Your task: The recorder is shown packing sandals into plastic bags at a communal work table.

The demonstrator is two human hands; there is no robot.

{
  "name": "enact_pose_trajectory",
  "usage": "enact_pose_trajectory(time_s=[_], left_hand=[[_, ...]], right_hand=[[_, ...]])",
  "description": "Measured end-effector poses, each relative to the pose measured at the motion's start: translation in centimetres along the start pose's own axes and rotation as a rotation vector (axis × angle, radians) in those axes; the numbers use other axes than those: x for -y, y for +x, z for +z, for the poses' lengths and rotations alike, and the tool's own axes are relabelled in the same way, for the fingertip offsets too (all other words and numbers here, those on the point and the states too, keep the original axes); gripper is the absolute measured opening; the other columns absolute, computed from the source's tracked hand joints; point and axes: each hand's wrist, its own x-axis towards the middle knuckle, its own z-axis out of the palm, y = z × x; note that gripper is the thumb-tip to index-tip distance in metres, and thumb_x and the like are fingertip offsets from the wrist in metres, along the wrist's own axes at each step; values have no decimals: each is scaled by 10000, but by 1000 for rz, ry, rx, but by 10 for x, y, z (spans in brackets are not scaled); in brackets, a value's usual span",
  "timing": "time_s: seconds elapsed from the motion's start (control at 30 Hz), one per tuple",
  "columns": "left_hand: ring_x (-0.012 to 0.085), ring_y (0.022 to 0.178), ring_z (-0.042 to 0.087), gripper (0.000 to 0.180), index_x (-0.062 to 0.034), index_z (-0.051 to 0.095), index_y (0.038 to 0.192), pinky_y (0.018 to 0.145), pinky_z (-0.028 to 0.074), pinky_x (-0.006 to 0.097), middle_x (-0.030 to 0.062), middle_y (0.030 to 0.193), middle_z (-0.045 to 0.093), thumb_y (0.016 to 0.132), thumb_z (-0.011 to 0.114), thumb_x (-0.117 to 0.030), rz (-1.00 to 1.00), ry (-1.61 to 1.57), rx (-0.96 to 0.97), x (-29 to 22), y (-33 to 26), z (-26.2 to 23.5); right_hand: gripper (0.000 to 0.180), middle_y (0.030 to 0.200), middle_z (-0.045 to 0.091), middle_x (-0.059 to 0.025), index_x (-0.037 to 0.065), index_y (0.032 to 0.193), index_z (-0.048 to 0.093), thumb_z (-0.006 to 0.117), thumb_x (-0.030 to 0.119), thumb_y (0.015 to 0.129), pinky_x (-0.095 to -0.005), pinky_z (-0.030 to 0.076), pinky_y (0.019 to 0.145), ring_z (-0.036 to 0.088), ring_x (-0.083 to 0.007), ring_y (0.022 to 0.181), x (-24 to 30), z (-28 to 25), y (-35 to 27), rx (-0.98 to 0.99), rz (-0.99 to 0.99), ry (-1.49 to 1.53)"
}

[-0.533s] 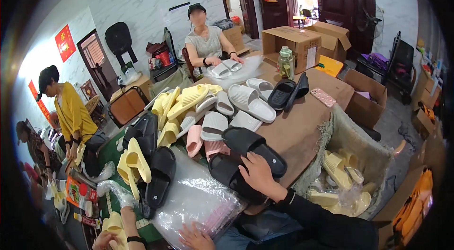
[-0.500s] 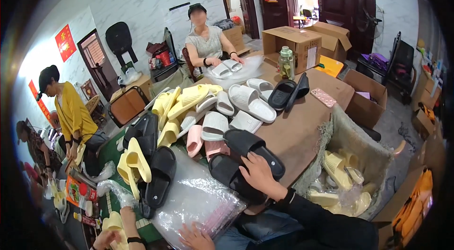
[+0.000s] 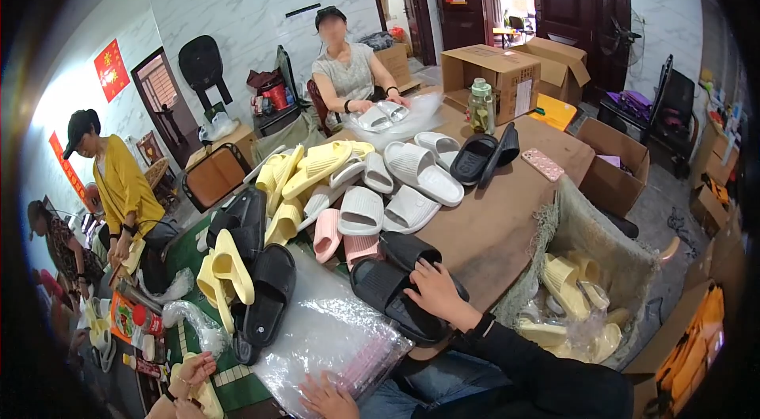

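Observation:
My right hand [image 3: 439,293] is on a pair of black slides at the table's near edge, its fingers bent over the right black slide [image 3: 410,248]. The left black slide [image 3: 388,290] lies against it, partly under my hand. My left hand [image 3: 327,397] lies flat with fingers spread on a stack of clear plastic bags [image 3: 317,332]. Beyond the pair are pink slides [image 3: 326,234], grey slides [image 3: 360,211] and yellow slides [image 3: 317,169] in a heap. More black slides [image 3: 269,296] and yellow slides [image 3: 225,272] lie left of the bags.
A fabric-lined bin [image 3: 546,241] with yellow slides stands at my right. A phone [image 3: 542,165], a bottle [image 3: 480,106] and cardboard boxes [image 3: 491,74] are farther off. Across the table a person [image 3: 344,74] handles grey slides. Another person's hand [image 3: 195,369] is at lower left near yellow slides.
The right black slide has shifted toward me and closer to its mate under my right hand. My left hand stays on the bags. The other person's hands at lower left have moved.

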Motion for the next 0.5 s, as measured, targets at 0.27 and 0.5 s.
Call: enact_pose_trajectory(time_s=[0.27,0.5], left_hand=[[423,1350,264,474,-139,469,1353,1042,216,629,157,1470,330,913,472,-314,2,-34,-73,-4,1,2],[422,1348,268,506,-146,428,1384,1045,212,629,155,1481,312,912,477,-320,-26,-18,-128,6,-5,9]], right_hand=[[272,1101,593,-147,23,966,592,636,249,820,-435,388,959,519,-301,1129,-9,0,-4,-64,-71,-49],[237,893,568,-151,45,800,545,662,251,804,-432,448,794,567,-355,878,-8,10,-3,110,-46,270]])
